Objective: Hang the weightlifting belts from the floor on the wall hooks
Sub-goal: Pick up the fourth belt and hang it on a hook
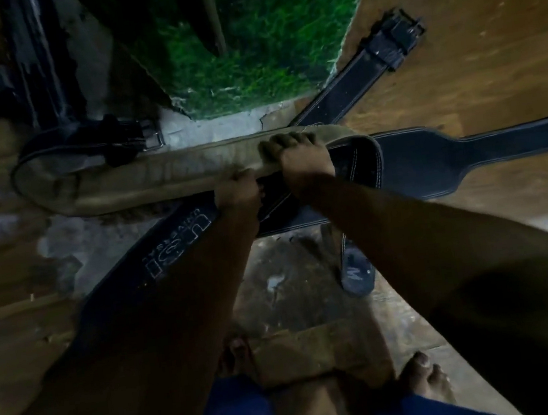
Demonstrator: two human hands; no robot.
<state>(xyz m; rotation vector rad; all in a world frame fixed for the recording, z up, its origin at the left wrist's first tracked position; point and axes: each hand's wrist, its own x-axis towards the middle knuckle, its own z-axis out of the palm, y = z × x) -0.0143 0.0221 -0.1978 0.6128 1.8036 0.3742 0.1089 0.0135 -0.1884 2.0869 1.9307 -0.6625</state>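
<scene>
Tan belt (158, 176) gripped in both hands (297, 159) above dark belts (408, 163)

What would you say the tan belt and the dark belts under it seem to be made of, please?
The tan belt, held by both hands, looks like suede or worn soft leather: matte, slightly fuzzy, with creases. The dark belt looks like stiff leather or a synthetic, smooth with pale stitching along its edge. The printed belt looks similar. The dim light leaves this uncertain.

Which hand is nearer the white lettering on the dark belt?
Left. The left hand grips the tan belt just above the white lettering; the right hand sits farther right, also gripping it.
</scene>
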